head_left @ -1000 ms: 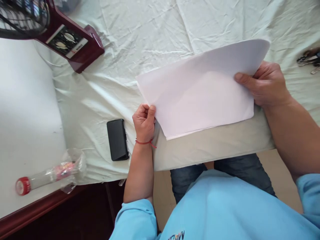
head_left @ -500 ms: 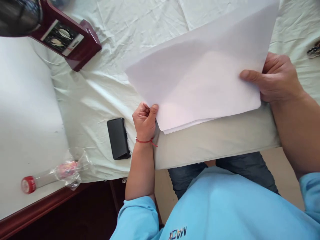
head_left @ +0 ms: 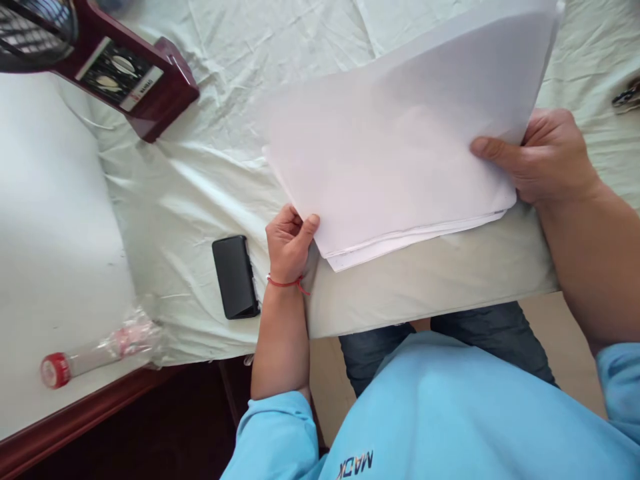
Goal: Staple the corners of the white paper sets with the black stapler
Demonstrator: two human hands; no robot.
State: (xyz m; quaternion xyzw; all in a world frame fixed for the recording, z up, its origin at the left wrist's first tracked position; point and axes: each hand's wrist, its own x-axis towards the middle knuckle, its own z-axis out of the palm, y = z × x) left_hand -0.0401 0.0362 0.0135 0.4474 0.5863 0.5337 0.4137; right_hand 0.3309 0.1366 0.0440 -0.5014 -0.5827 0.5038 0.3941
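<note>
A stack of white paper sheets [head_left: 395, 160] is held tilted over the cloth-covered table, its far edge raised and curving. My left hand [head_left: 289, 243], with a red string at the wrist, pinches the near left edge, thumb on the outer side. At the right edge my right hand [head_left: 550, 157] grips the sheets, thumb flat on top and the other fingers hidden behind. Along the near edge the sheets are uneven, and a lower one sticks out past the rest.
A black phone [head_left: 235, 277] lies left of my left hand. Farther left are a clear tube with a red cap [head_left: 56, 371] in plastic wrap and a dark red fan base [head_left: 167, 93]. A small dark patterned object [head_left: 627, 97] lies at the far right on the pale cloth [head_left: 430, 280].
The stack's near edge has spread, with more of the lower sheets showing. Its upper left corner has shifted right. My right hand has moved slightly left; both hands keep their hold.
</note>
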